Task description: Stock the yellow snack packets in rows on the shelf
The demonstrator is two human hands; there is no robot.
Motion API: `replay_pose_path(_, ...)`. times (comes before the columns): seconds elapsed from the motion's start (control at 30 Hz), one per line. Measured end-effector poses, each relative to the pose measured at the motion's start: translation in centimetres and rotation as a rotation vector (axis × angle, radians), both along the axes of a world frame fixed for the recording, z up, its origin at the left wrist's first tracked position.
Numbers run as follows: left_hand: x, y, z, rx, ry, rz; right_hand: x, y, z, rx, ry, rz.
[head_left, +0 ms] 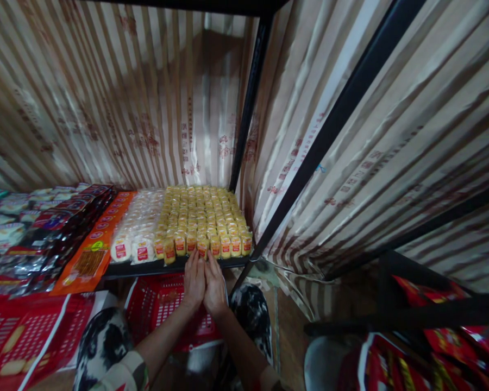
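Note:
My left hand (194, 281) and my right hand (214, 285) are side by side, fingers stretched forward and pressed against the front row of small yellow wrapped snack packs (204, 214). Those packs fill the right part of a black shelf (146, 268) in tight rows. Both hands lie flat and hold nothing. Just left of the yellow packs are rows of white wrapped packs with red labels (136, 228).
An orange packet (93, 247) and dark shiny bags (44, 233) lie further left on the shelf. A red plastic basket (163, 304) sits below my hands. Black rack posts (248, 103) (330, 130) stand against striped curtains. Red packages (424, 347) lie lower right.

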State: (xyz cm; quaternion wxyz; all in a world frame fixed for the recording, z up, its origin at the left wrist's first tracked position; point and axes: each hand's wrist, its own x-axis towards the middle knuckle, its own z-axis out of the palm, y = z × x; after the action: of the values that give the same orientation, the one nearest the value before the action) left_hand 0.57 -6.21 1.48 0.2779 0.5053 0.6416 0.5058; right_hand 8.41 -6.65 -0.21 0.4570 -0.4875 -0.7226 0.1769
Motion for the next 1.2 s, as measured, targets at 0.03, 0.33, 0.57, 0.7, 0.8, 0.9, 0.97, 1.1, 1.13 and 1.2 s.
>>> replay_pose_path(0.03,0.0,0.0,0.0,-0.002,0.009,-0.003,0.3,-0.2,-0.1,0.040,-0.028,-0.013)
replay_pose_path(0.33,0.2,-0.3,-0.6,-0.017,0.038,-0.005,1.4,0.3,-0.1,0.067,-0.086,0.004)
replay_pose_path(0.57,0.4,-0.5,-0.8,0.009,0.001,0.045,0.3,1.3,-0.5,-0.059,0.024,0.053)
replay_pose_path(0.7,0.3,-0.5,-1.1,0.040,-0.002,0.020,0.5,1.4,-0.2,-0.033,-0.041,0.056)
replay_pose_path(0.8,0.4,-0.5,-1.0,0.048,0.047,0.014,0.7,1.5,-0.2,-0.032,-0.093,0.025)
replay_pose_path(0.9,0.6,-0.7,-0.5,0.054,0.113,0.040,0.8,1.6,-0.7,-0.057,-0.098,0.036)
replay_pose_path(0.97,0.7,-1.0,-0.1,0.060,0.125,0.059,0.8,1.7,-1.0,-0.067,-0.084,0.047)
replay_pose_path(1.1,0.8,-1.4,0.1,0.040,0.098,0.037,0.8,1.7,-1.0,-0.062,-0.048,0.051)
replay_pose_path(1.13,0.8,-1.5,0.0,0.030,0.091,0.018,0.8,1.7,-0.8,-0.066,-0.041,0.051)
replay_pose_path(1.2,0.9,-1.5,0.0,0.013,0.074,-0.026,0.9,1.5,-0.5,-0.073,-0.034,0.053)
